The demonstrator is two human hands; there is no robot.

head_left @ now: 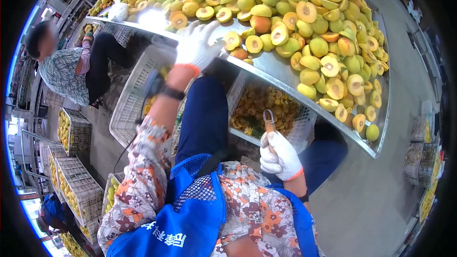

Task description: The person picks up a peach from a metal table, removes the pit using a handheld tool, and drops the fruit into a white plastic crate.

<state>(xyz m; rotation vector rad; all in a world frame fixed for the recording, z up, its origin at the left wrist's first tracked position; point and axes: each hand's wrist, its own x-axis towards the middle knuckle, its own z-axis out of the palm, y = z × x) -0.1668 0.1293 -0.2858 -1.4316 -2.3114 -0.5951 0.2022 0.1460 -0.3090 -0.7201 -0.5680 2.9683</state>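
Observation:
My left hand (197, 45), in a white glove with an orange cuff, is over the front edge of the metal table (266, 69), fingers spread and slightly blurred, with nothing in it. Halved yellow-green fruit (254, 44) lies just right of its fingertips. My right hand (278, 154), also gloved in white, is closed around the handle of a small tool with a looped metal end (269, 120). The loop points up, over a white crate (304, 126) that holds cut fruit pieces (259, 107).
A large heap of halved fruit (304, 19) covers much of the table. An empty-looking white crate (128, 109) stands by my left forearm. At the left a person (66, 71) sits near fruit-filled crates (78, 185). More crates (421, 162) are stacked at the far right.

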